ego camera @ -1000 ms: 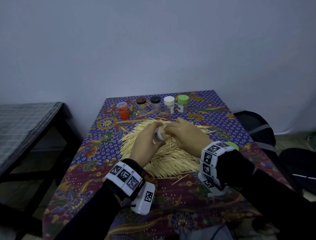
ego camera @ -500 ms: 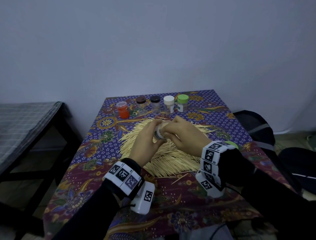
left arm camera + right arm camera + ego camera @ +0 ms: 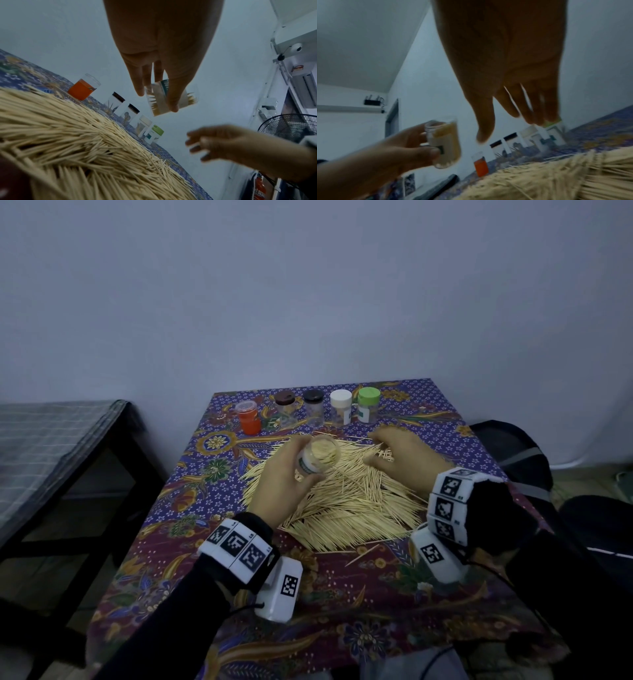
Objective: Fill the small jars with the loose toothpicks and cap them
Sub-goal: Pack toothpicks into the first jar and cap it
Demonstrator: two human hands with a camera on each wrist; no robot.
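Note:
My left hand (image 3: 301,463) grips a small clear jar (image 3: 318,457) packed with toothpicks, uncapped, its mouth tilted up over the loose toothpick pile (image 3: 346,501). The left wrist view shows thumb and fingers round the jar (image 3: 171,97). My right hand (image 3: 375,451) hovers over the pile's far right part, apart from the jar, fingers straight and relaxed with nothing in them; the right wrist view shows the right hand (image 3: 508,129) bare and blurred. The jar (image 3: 443,144) appears there at the left.
A row of jars stands at the table's back: an orange one (image 3: 249,419), then brown-capped (image 3: 286,409), black-capped (image 3: 313,407), white-capped (image 3: 340,407) and green-capped (image 3: 368,405). A patterned cloth (image 3: 342,611) covers the table. A bench (image 3: 51,446) stands left, dark bags (image 3: 513,453) right.
My right hand has left the jar's mouth and swung right over the pile. My left hand has turned the jar so its filled mouth faces up.

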